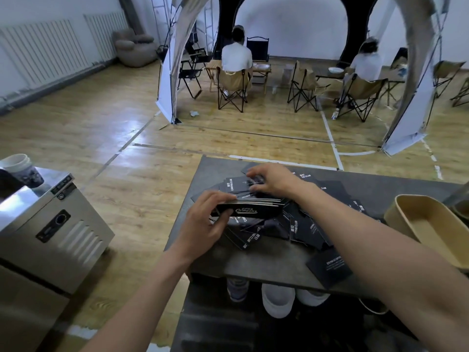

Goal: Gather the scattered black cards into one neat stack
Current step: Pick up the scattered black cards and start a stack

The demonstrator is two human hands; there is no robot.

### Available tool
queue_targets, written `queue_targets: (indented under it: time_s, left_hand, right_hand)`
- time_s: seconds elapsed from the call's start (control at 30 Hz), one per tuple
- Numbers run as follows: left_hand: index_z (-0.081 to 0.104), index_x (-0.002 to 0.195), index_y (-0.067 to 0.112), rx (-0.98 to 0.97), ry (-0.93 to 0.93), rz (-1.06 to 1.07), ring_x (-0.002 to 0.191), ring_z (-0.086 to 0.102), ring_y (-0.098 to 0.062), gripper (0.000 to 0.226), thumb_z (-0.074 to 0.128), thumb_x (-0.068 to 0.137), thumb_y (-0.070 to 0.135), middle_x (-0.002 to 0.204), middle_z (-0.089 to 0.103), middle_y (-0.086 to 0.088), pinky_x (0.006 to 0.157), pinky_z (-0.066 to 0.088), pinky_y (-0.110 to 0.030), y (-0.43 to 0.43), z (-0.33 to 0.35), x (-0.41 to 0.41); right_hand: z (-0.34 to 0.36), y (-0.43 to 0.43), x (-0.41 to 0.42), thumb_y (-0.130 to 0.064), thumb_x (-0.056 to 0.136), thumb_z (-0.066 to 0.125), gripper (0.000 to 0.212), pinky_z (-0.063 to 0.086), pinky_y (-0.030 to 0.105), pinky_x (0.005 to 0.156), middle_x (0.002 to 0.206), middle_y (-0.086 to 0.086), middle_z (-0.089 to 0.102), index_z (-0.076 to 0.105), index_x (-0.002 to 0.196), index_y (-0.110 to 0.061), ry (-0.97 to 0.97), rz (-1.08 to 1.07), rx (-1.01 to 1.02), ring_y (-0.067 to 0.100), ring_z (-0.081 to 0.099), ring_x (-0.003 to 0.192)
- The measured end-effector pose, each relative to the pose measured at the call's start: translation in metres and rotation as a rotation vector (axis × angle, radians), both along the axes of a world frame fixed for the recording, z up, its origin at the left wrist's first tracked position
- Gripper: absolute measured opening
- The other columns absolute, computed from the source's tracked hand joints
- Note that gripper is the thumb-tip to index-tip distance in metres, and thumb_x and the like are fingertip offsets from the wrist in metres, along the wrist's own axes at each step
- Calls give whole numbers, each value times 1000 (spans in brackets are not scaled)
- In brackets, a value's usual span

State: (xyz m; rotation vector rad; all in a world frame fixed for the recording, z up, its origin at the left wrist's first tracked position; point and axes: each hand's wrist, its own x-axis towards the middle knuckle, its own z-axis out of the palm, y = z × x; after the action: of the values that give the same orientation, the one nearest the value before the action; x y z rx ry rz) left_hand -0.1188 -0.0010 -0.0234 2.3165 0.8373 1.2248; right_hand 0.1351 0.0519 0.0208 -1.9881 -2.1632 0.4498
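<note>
Black cards with white print lie scattered [302,228] over the dark grey table [258,268]. My left hand [203,222] grips a gathered stack of black cards [253,209], held on edge just above the pile. My right hand [271,179] reaches across to the far side of the pile, with its fingers on a loose card [234,185] there. One black card [330,269] lies apart near the table's front edge.
A brown paper tray [429,224] stands at the table's right. A steel appliance [48,232] with a paper cup [22,168] on it is at the left. White cups [278,299] sit on a shelf under the table. Two people sit in folding chairs further back.
</note>
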Motion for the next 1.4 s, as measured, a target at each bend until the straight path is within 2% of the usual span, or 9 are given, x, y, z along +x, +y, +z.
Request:
queue_targets:
  time_s: [0.17, 0.47, 0.63, 0.73, 0.83, 1.03, 1.17, 1.3, 1.4]
  left_hand:
    - [70, 118, 17, -45, 13, -3, 110, 63, -6, 30, 74, 90, 6, 113, 67, 3, 93, 54, -28, 10, -13, 2]
    - [68, 123, 15, -36, 34, 3, 118, 63, -9, 34, 74, 90, 10, 124, 64, 3, 101, 52, -26, 8, -13, 2]
    - [69, 121, 15, -21, 37, 15, 115, 63, -6, 34, 77, 89, 6, 120, 65, 5, 100, 50, -21, 8, -12, 3]
    - [69, 120, 16, -17, 37, 13, 112, 64, -6, 33, 76, 88, 7, 117, 66, 6, 97, 51, -21, 8, -13, 2]
    - [69, 119, 17, -16, 34, 11, 109, 64, -6, 32, 75, 89, 9, 115, 66, 7, 94, 52, -22, 9, -14, 1]
    - [70, 118, 16, 0, 25, 6, 110, 64, -5, 34, 78, 87, 4, 117, 66, 7, 94, 55, -28, 9, -14, 1]
    - [65, 128, 15, -8, 20, -26, 132, 56, -11, 47, 80, 85, 3, 145, 53, 0, 107, 51, -31, 8, -13, 1]
    - [43, 152, 12, -37, 49, -46, 154, 32, -16, 78, 81, 84, 2, 167, 29, -7, 123, 29, -23, 7, -11, 3]
    - [57, 142, 17, -30, 76, -72, 139, 52, -13, 60, 77, 88, 1, 149, 54, 2, 114, 46, -35, 8, -12, 2]
  right_hand:
    - [-5, 14, -2, -48, 83, 78, 35, 52, 39, 99, 123, -4, 73, 75, 115, -34, -51, 51, -14, 21, 65, 113]
    - [-4, 15, 3, -30, 76, 88, 38, 51, 36, 98, 115, -2, 66, 75, 111, -22, 229, 133, 144, 17, 63, 104]
    - [22, 7, -6, -43, 82, 80, 34, 52, 30, 85, 116, -7, 66, 73, 111, -27, 103, 221, 351, 14, 65, 98]
    - [37, -8, 2, -54, 84, 74, 30, 39, 20, 61, 90, -14, 65, 72, 104, -32, -134, 186, 247, 12, 62, 82]
    - [27, -29, 15, -55, 80, 78, 31, 33, 15, 57, 80, -18, 60, 72, 100, -32, -162, 139, 80, 6, 58, 75]
    - [22, -47, 32, -50, 70, 88, 40, 47, 23, 92, 106, -19, 73, 76, 105, -32, 275, -70, 115, 0, 64, 101]
    - [42, -54, 28, -42, 81, 83, 26, 55, 26, 92, 97, -15, 78, 78, 103, -30, 469, -34, 36, -2, 71, 93]
    - [47, -64, 5, -52, 89, 72, 27, 53, 23, 79, 88, -12, 77, 79, 103, -30, 349, 127, -305, 1, 69, 78]
    - [41, -59, 2, -42, 97, 65, 28, 60, 35, 79, 90, 2, 78, 79, 101, -18, 539, 43, -231, 13, 72, 82]
